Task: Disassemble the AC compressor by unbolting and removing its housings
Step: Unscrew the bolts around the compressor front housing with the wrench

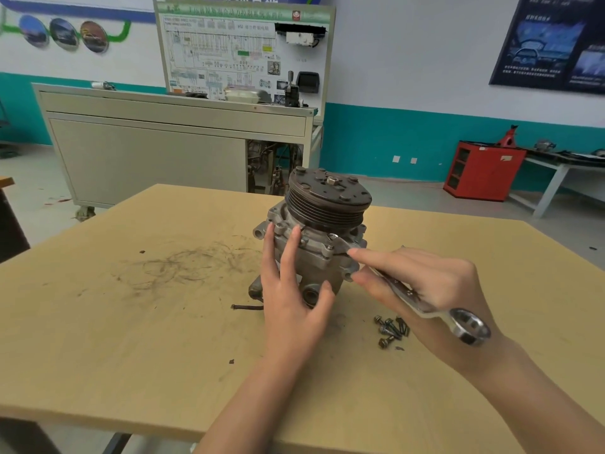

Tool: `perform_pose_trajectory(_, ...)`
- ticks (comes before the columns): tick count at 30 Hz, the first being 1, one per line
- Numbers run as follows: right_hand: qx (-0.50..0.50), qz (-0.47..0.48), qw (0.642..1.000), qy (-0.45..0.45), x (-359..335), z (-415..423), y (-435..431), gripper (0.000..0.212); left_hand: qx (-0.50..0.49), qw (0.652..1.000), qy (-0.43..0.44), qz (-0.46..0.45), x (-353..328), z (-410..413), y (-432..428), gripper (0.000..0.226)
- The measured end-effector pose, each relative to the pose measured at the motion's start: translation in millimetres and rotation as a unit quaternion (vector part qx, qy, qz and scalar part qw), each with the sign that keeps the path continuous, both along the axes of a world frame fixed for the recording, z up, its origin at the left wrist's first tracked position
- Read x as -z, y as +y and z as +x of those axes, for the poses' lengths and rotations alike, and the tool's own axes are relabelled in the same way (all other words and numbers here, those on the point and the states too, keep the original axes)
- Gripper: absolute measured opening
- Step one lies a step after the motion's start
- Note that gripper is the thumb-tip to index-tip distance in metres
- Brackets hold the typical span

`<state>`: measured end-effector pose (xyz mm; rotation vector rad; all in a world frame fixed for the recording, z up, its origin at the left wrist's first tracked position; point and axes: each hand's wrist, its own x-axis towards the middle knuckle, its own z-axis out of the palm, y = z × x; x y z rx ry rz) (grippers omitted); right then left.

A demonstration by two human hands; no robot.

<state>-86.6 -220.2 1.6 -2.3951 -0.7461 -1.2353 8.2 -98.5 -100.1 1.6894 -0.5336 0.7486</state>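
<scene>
The grey AC compressor (314, 253) stands upright on the wooden table (131, 322), its dark grooved pulley (329, 199) on top. My left hand (291, 290) presses against the housing's front with straight fingers, the thumb near a round port. My right hand (422, 283) grips a silver combination wrench (458, 322). The wrench's far end sits at a bolt (333, 237) on the housing flange, and its ring end sticks out past my wrist.
Several loose bolts (391, 329) lie on the table just right of the compressor. A thin dark rod (247, 307) lies to its left. Dark grease smears (183, 263) mark the tabletop. A grey training bench (176, 142) and a red cabinet (481, 172) stand behind.
</scene>
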Motion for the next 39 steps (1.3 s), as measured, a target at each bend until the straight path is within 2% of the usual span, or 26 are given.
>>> perform_pose_trajectory(4, -0.039, 0.101, 0.994, 0.032, 2.5, 0.8, -1.2, 0.026, 0.005, 1.000, 0.005, -0.004, -0.6, -2.8, 1.1, 0.074)
perform_pose_trajectory(6, -0.082, 0.218, 0.966, 0.112, 9.3, 3.4, -7.7, 0.021, 0.008, 1.000, 0.007, 0.001, -1.1, -3.7, 2.3, 0.075)
perform_pose_trajectory(8, -0.144, 0.348, 0.903, 0.207, 15.5, 12.3, -21.8, 0.022, 0.011, 1.000, 0.009, 0.005, -2.2, -4.2, 2.8, 0.076)
perform_pose_trajectory(10, -0.213, 0.449, 0.819, 0.285, 19.1, 27.8, -40.2, 0.023, 0.011, 1.000, 0.012, 0.008, -3.1, -4.4, 2.4, 0.077)
perform_pose_trajectory(12, -0.284, 0.515, 0.722, 0.363, 16.5, 47.1, -56.2, 0.017, 0.006, 1.000, 0.012, 0.012, -3.3, -4.3, 2.1, 0.081)
perform_pose_trajectory(13, -0.309, 0.526, 0.686, 0.396, 14.1, 57.3, -62.2, 0.014, 0.005, 1.000, 0.010, 0.013, -3.0, -4.0, 2.1, 0.081)
perform_pose_trajectory(16, -0.348, 0.515, 0.637, 0.456, 8.3, 82.2, -70.6, 0.028, 0.005, 1.000, 0.013, 0.011, -3.0, -4.2, 2.8, 0.079)
perform_pose_trajectory(20, -0.387, 0.546, 0.603, 0.433, 9.3, 90.9, -64.8, 0.033, 0.005, 1.000, 0.010, 0.012, -2.9, -4.3, 3.2, 0.075)
perform_pose_trajectory(21, -0.387, 0.562, 0.605, 0.411, 9.1, 87.8, -61.0, 0.031, 0.004, 1.000, 0.009, 0.012, -2.8, -4.2, 3.0, 0.075)
perform_pose_trajectory(22, -0.377, 0.571, 0.624, 0.378, 7.8, 82.7, -56.7, 0.028, 0.003, 1.000, 0.009, 0.013, -2.6, -4.0, 2.9, 0.076)
perform_pose_trajectory(23, -0.352, 0.567, 0.665, 0.336, 5.2, 75.7, -51.7, 0.023, 0.004, 1.000, 0.009, 0.014, -2.3, -3.8, 2.7, 0.078)
perform_pose_trajectory(26, -0.188, 0.461, 0.850, 0.171, -5.4, 48.5, -34.4, 0.009, 0.008, 1.000, 0.013, 0.015, -2.1, -3.7, 2.6, 0.082)
perform_pose_trajectory(27, -0.137, 0.401, 0.898, 0.116, -8.0, 38.9, -27.8, 0.008, 0.006, 1.000, 0.014, 0.016, -2.1, -3.7, 2.5, 0.081)
perform_pose_trajectory(29, -0.071, 0.258, 0.963, 0.027, -9.2, 22.2, -14.0, 0.014, 0.004, 1.000, 0.013, 0.014, -1.9, -3.8, 2.2, 0.078)
perform_pose_trajectory(31, -0.008, 0.110, 0.993, -0.042, -5.3, 12.5, -2.2, 0.030, 0.006, 1.000, 0.013, 0.008, -2.0, -4.5, 2.2, 0.075)
perform_pose_trajectory(33, 0.026, 0.014, 0.995, -0.096, 0.5, 9.3, 5.4, 0.032, 0.008, 1.000, 0.011, 0.001, -2.0, -4.1, 2.2, 0.075)
perform_pose_trajectory(36, 0.037, -0.038, 0.987, -0.149, 7.8, 8.2, 13.8, 0.027, 0.008, 1.000, 0.003, -0.006, -1.9, -3.0, 1.4, 0.071)
perform_pose_trajectory(39, 0.040, -0.026, 0.987, -0.156, 18.1, 9.2, 17.2, 0.025, 0.011, 1.000, 0.005, -0.008, -1.7, -2.6, 1.7, 0.071)
